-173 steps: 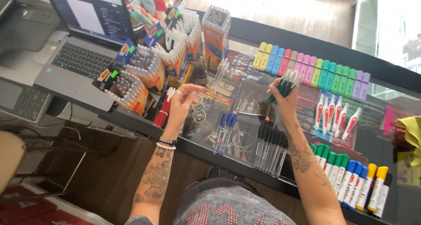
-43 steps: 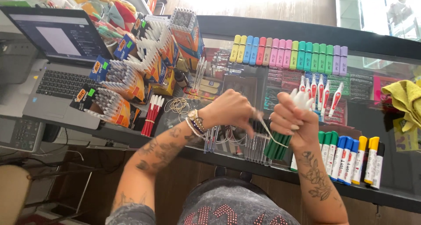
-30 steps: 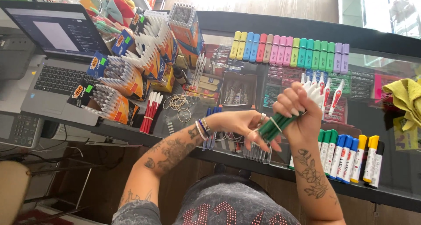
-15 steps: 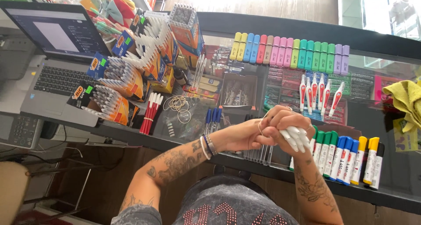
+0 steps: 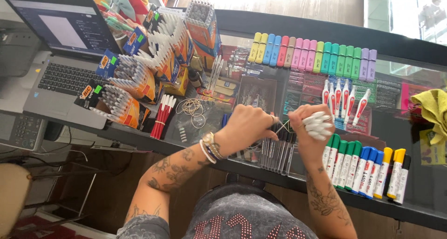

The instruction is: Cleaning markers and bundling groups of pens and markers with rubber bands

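My right hand (image 5: 305, 127) is closed around a bundle of markers (image 5: 319, 125) whose white ends point to the right. My left hand (image 5: 249, 122) is right beside it, fingers pinching a thin rubber band (image 5: 282, 125) stretched between the two hands. Both hands hover over a row of black pens (image 5: 275, 150) lying on the glass counter (image 5: 419, 141). A watch and bracelets are on my left wrist.
Loose rubber bands (image 5: 192, 108) and red pens (image 5: 162, 115) lie left of my hands. Green, blue and yellow markers (image 5: 368, 169) line the front edge at the right. Highlighters (image 5: 314, 55) run along the back; pen boxes (image 5: 139, 76) and an open laptop (image 5: 56, 57) stand left; a yellow cloth (image 5: 433, 109) at right.
The marker bundle has turned in my right hand so its white ends now point right. My left hand has come up against it, stretching a rubber band to it.
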